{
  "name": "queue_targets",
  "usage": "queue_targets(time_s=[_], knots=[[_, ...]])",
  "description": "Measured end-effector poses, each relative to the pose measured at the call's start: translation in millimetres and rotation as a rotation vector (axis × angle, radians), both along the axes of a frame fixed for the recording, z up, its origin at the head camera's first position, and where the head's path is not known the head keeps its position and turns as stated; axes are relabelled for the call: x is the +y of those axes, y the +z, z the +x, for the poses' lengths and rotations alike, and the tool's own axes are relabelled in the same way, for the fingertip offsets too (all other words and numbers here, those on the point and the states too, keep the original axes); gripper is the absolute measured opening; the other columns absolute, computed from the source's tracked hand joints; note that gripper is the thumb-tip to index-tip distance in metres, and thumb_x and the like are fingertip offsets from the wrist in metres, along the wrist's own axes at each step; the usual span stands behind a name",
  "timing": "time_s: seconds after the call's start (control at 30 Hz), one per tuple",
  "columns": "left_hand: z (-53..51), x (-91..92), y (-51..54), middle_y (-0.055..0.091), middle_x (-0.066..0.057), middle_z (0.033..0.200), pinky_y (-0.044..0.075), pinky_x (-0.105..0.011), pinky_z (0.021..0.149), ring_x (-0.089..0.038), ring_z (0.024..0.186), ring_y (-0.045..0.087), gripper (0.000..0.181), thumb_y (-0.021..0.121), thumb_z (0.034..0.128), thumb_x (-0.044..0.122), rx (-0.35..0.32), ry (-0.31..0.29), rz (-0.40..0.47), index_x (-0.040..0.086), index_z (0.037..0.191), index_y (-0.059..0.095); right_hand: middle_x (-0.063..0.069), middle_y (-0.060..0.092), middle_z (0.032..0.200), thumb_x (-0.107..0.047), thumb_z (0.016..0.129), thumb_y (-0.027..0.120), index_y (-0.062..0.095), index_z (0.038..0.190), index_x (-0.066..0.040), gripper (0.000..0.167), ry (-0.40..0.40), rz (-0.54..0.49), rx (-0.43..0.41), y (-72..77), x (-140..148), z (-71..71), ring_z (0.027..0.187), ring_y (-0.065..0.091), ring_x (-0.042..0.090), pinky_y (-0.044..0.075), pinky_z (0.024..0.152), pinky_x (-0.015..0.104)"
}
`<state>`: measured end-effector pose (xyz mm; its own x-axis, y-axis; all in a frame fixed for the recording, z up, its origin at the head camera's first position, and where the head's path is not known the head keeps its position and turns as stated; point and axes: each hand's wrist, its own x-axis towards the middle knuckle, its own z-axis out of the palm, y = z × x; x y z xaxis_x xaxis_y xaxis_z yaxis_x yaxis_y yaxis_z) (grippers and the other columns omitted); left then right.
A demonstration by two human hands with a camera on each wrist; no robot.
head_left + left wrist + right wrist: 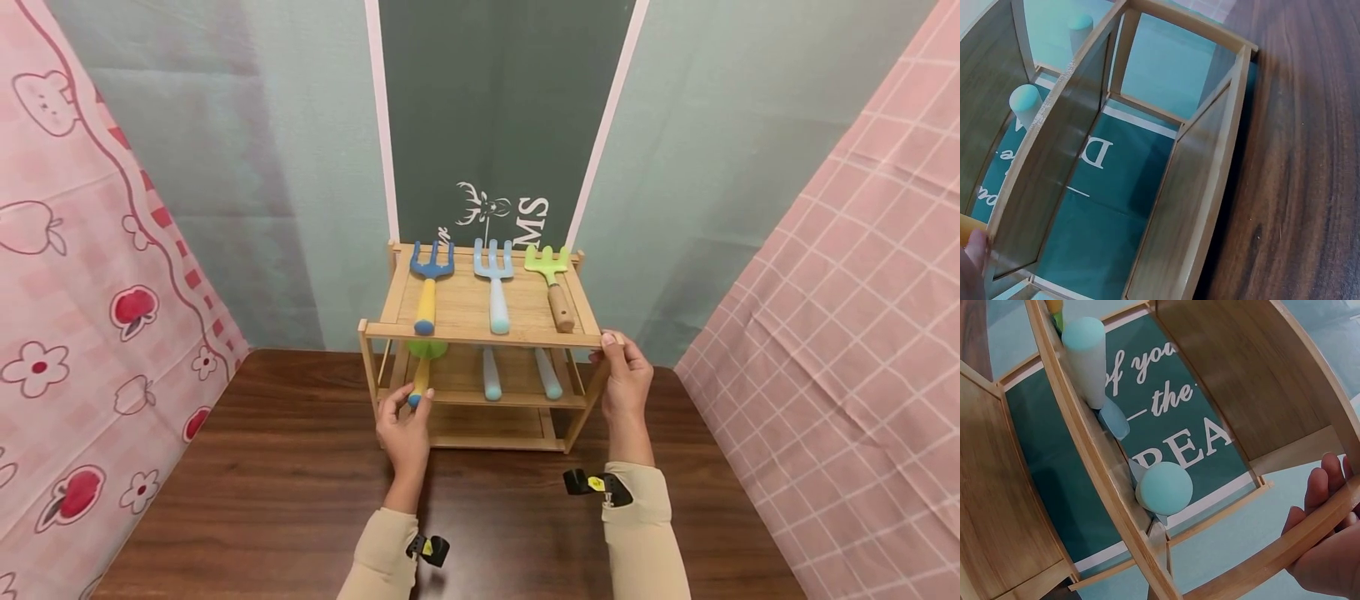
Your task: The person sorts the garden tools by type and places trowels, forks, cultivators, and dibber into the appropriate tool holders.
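A three-tier wooden rack [480, 340] stands on the table. My left hand [405, 433] is at its middle shelf and pinches the blue-tipped yellow handle of a garden tool [422, 371] with a green head, partly hidden under the top shelf. The right hand [628, 379] grips the rack's front right corner; in the right wrist view its fingers [1317, 487] wrap a wooden bar. Along the top shelf lie a blue hand fork [432, 268] with a yellow handle, a pale blue hand fork [495, 271] and a green hand fork [550, 262] with a wooden handle.
Two pale handles with mint ends, one left [491, 375] and one right [549, 375], lie on the middle shelf. Beneath is the bottom shelf [480, 423]. Behind the rack hangs a dark green panel [502, 100] with white print. Pink cloths flank the brown table [247, 492].
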<state>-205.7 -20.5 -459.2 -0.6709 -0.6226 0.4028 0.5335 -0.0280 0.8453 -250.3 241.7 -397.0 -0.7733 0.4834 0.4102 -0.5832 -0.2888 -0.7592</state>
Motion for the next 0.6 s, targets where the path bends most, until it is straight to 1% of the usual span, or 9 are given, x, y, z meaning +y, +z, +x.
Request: queue_targets(time_s=[0.07,0.13,0.27,0.33,0.4,0.47,0.5,0.6], knots=[[1.0,0.9,0.5,0.054,-0.024,0.087,0.05,-0.021,0.063,-0.03,0.082,0.054,0.026,0.077,0.0686,-0.007,-0.019,0.035,-0.023,-0.016,0.088,0.062,0.006,0.063,0.073,-0.003,0.086,0.063,0.069,0.091,0.004,0.01,-0.001,-0.003,0.001,-0.4,0,-0.9,0.058,0.055,0.017,0.048,0.059,0.026],[0.9,1.1,0.9,0.054,-0.025,0.086,0.05,-0.021,0.062,-0.032,0.082,0.055,0.027,0.079,0.067,-0.007,-0.022,0.053,-0.043,-0.015,0.087,0.063,0.006,0.063,0.073,-0.003,0.087,0.063,0.067,0.092,0.007,0.013,-0.005,-0.003,0.002,-0.7,0,-1.9,0.058,0.055,0.017,0.048,0.059,0.026],[-2.0,1.0,-2.3,0.052,-0.027,0.084,0.049,-0.02,0.061,-0.031,0.078,0.057,0.029,0.08,0.0643,-0.009,-0.006,0.051,-0.057,-0.015,0.086,0.062,0.006,0.063,0.074,-0.004,0.087,0.063,0.058,0.1,0.02,0.028,-0.005,-0.001,0.008,-0.5,2,-3.8,0.058,0.055,0.018,0.048,0.059,0.026],[-6.3,-0.6,-9.8,0.052,-0.026,0.084,0.049,-0.019,0.061,-0.027,0.076,0.058,0.03,0.081,0.0633,-0.008,-0.004,0.038,-0.045,-0.014,0.087,0.063,0.006,0.063,0.075,-0.004,0.087,0.064,0.056,0.102,0.022,0.032,-0.007,0.004,0.008,-0.7,1,-3.8,0.058,0.056,0.018,0.048,0.059,0.026],[-10.1,-2.5,-17.2,0.053,-0.023,0.085,0.049,-0.018,0.062,-0.022,0.075,0.058,0.031,0.081,0.0632,-0.007,-0.016,0.027,-0.039,-0.012,0.088,0.064,0.007,0.063,0.078,-0.005,0.087,0.064,0.058,0.102,0.021,0.03,-0.014,0.005,0.0,-1.1,1,-3.0,0.059,0.056,0.018,0.048,0.06,0.026],[-12.2,-5.4,-24.0,0.055,-0.02,0.088,0.048,-0.019,0.066,-0.018,0.077,0.057,0.034,0.082,0.0641,-0.003,-0.043,0.017,-0.052,-0.01,0.092,0.065,0.007,0.064,0.08,-0.007,0.087,0.064,0.062,0.104,0.015,0.028,-0.047,0.026,-0.031,-2.0,0,-0.2,0.061,0.057,0.017,0.047,0.063,0.027],[-12.3,-7.3,-26.8,0.056,-0.018,0.09,0.049,-0.021,0.068,-0.017,0.079,0.057,0.035,0.083,0.0647,0.0,-0.056,0.005,-0.057,-0.008,0.094,0.065,0.008,0.065,0.085,-0.009,0.088,0.064,0.063,0.106,0.013,0.028,-0.072,0.054,-0.054,-2.5,-1,2.0,0.065,0.057,0.016,0.047,0.066,0.027],[-6.0,-12.9,-28.1,0.058,-0.014,0.094,0.049,-0.029,0.072,-0.021,0.083,0.056,0.038,0.082,0.0675,0.005,-0.094,-0.006,-0.123,-0.005,0.1,0.064,0.009,0.066,0.104,-0.015,0.09,0.062,0.062,0.113,0.008,0.033,-0.151,0.161,-0.125,-5.1,-1,11.0,0.089,0.06,0.015,0.044,0.081,0.026]])
